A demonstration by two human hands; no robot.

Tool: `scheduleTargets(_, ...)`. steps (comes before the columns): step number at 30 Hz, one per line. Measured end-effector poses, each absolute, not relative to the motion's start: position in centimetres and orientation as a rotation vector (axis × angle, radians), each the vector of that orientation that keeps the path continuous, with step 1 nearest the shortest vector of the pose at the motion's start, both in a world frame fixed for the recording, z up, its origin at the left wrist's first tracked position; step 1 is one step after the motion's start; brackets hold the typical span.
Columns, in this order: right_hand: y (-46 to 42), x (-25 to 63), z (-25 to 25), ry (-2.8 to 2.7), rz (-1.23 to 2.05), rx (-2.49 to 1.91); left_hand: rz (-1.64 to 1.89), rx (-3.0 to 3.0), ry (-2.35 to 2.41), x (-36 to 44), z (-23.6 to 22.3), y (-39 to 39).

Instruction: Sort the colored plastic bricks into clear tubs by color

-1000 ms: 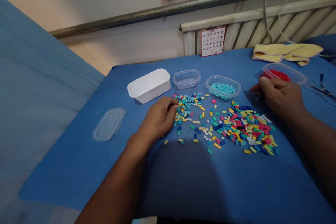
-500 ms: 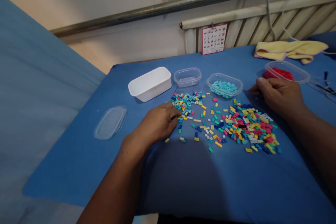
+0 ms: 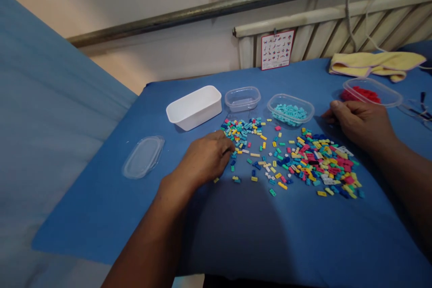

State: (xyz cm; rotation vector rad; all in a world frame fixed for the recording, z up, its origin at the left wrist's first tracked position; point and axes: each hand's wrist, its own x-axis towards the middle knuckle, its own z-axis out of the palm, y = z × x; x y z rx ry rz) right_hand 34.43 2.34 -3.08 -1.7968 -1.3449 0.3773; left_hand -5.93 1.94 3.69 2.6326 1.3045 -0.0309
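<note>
Small bricks of many colours lie scattered on the blue cloth. My left hand rests knuckles-up at the left edge of the scatter, its fingers curled and pinched at small bricks near the smaller pile. My right hand lies on the cloth to the right of the large pile, fingers curled under; what it holds, if anything, is hidden. It sits between a clear tub of light-blue bricks and a clear tub of red bricks.
A white rectangular tub and an empty clear tub stand behind the bricks. A clear lid lies at left. A yellow towel, a small picture card and dark cables sit near the back and right.
My left hand has drawn back toward me from the small pile's upper edge to its lower left. The right hand has stayed in place.
</note>
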Motion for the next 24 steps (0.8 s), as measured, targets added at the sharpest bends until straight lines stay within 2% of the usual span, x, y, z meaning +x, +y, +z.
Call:
scheduleTargets(16, 2.4, 34.3, -3.4, -1.348, 0.415, -1.831, -0.326, 2.716, 1.296, -3.5, 4.2, 1.4)
scheduleTargets(24, 2.6, 34.5, -3.4, -1.362, 0.417, -1.833, -0.297, 2.704, 1.314, -3.0, 4.2, 1.1)
